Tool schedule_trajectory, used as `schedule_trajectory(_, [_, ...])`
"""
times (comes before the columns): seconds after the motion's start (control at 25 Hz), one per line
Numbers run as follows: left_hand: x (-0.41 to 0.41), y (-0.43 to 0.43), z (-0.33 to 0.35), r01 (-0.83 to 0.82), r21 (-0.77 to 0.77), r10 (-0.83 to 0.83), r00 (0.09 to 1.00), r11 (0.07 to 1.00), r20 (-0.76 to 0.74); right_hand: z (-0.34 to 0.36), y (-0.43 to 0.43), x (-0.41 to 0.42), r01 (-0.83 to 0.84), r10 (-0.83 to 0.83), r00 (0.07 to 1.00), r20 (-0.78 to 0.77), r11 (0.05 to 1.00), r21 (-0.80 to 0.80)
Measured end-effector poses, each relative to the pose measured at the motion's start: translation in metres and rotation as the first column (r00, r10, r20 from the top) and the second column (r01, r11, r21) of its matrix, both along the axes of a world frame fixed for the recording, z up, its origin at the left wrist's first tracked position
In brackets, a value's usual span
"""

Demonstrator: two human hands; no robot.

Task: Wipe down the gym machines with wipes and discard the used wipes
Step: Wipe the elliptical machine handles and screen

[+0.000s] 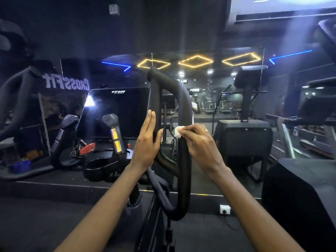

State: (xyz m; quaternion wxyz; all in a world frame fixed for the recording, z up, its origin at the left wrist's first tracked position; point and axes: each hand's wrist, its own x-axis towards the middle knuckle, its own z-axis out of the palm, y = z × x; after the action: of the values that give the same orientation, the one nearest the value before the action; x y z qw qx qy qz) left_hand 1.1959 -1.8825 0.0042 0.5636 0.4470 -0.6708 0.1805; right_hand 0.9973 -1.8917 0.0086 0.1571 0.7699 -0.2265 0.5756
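A black padded loop handle [183, 160] of a cardio machine rises in the middle of the head view. My left hand [147, 140] lies flat against the loop's left bar, fingers straight and pointing up, thumb on the bar's other side. My right hand [198, 140] presses a small crumpled white wipe [177, 131] against the loop's right bar at about mid-height, fingers curled round the wipe.
The machine's dark console screen [116, 113] and a short grip with metal sensor plates [115, 135] stand to the left, above a black cup holder [98, 166]. A wall mirror [227, 99] lies ahead. Another machine [245, 135] stands at the right; a wall socket [225, 209] sits low.
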Motion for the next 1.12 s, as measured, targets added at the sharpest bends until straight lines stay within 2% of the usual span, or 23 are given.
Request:
schedule_trajectory(0.12, [-0.001, 0.001, 0.0, 0.006, 0.018, -0.005, 0.997, 1.0, -0.071, -0.012, 0.0, -0.006, -0.049, 0.041, 0.993, 0.11, 0.997, 0.067])
schedule_trajectory(0.32, [-0.005, 0.004, -0.002, 0.04, 0.04, -0.035, 0.992, 0.998, -0.125, -0.042, 0.011, -0.007, -0.114, 0.093, 0.984, 0.152, 0.984, 0.137])
schedule_trajectory(0.48, [-0.017, 0.005, -0.002, 0.078, 0.147, -0.043, 0.973, 0.986, -0.225, -0.026, 0.009, 0.0, -0.24, 0.121, 0.895, 0.43, 0.942, 0.235])
schedule_trajectory(0.6, [-0.023, 0.002, -0.002, 0.082, 0.197, -0.028, 0.964, 0.977, -0.263, -0.059, 0.023, 0.007, -0.248, 0.138, 0.907, 0.398, 0.938, 0.241])
schedule_trajectory(0.72, [-0.025, -0.001, -0.004, 0.027, 0.191, 0.023, 0.966, 0.981, -0.256, -0.067, 0.021, 0.0, -0.251, 0.151, 0.909, 0.388, 0.942, 0.223])
schedule_trajectory(0.88, [-0.032, -0.003, -0.006, -0.034, 0.158, 0.072, 0.968, 0.987, -0.242, -0.031, 0.001, 0.002, -0.359, 0.179, 0.809, 0.56, 0.905, 0.228])
schedule_trajectory(1.0, [-0.034, 0.0, -0.009, -0.109, 0.094, 0.127, 0.968, 0.99, -0.215, -0.051, 0.007, 0.005, -0.386, 0.202, 0.8, 0.565, 0.894, 0.227])
schedule_trajectory(1.12, [-0.035, 0.006, -0.017, -0.201, 0.06, 0.207, 0.97, 0.978, -0.125, -0.066, 0.009, -0.001, -0.421, 0.218, 0.785, 0.58, 0.875, 0.24])
